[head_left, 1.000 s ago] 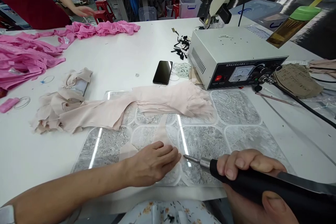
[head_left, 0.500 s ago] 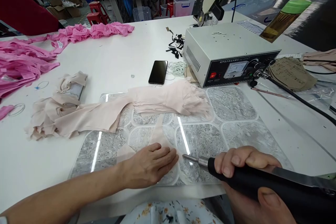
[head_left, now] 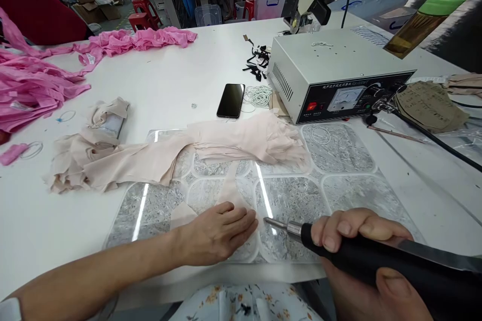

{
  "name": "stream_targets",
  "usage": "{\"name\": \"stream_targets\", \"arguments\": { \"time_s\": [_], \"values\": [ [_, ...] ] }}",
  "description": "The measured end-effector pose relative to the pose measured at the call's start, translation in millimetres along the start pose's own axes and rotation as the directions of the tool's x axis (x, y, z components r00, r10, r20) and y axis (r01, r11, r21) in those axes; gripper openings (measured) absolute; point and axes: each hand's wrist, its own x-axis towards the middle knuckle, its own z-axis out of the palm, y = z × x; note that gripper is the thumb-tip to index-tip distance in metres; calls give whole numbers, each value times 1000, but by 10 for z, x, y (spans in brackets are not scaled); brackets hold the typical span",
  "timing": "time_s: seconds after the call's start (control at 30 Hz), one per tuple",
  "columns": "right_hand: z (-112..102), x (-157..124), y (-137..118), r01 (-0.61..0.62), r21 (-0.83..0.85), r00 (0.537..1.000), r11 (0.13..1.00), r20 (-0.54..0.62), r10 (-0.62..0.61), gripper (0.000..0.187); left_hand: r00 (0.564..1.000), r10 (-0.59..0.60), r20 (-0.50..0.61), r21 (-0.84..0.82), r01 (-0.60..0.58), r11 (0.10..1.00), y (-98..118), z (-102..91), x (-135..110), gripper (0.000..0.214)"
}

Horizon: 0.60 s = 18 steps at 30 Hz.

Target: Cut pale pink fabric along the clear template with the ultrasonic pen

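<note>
My left hand (head_left: 216, 232) lies flat, fingers together, pressing a thin beige fabric piece (head_left: 230, 189) onto the patterned grey tile board (head_left: 301, 200). My right hand (head_left: 357, 256) is wrapped round a black handheld cutting tool (head_left: 376, 258). Its metal tip (head_left: 271, 222) touches the board just right of my left fingertips, at the fabric's edge. A pile of beige fabric pieces (head_left: 248, 140) lies across the far side of the board.
A grey control box with a meter (head_left: 335, 72) stands at the right, its cable (head_left: 433, 143) running across the table. A black phone (head_left: 231, 101), white elastic loops (head_left: 258, 96) and black scraps (head_left: 258, 62) lie behind. Pink fabric (head_left: 33, 80) is heaped at the left by a person in red (head_left: 37, 15).
Both hands stay in nearly the same place; the tool tip holds beside my left fingertips. The person in red at the far left has drawn their arm out of sight.
</note>
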Motion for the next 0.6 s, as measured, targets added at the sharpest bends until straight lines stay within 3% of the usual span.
{"name": "stream_targets", "arguments": {
  "time_s": [0.6],
  "values": [
    [7,-17,8,-17,-15,1000,1000,-10,17,16,999,-25,-32,-81,22,996,-8,22,-6,31]
  ]
}}
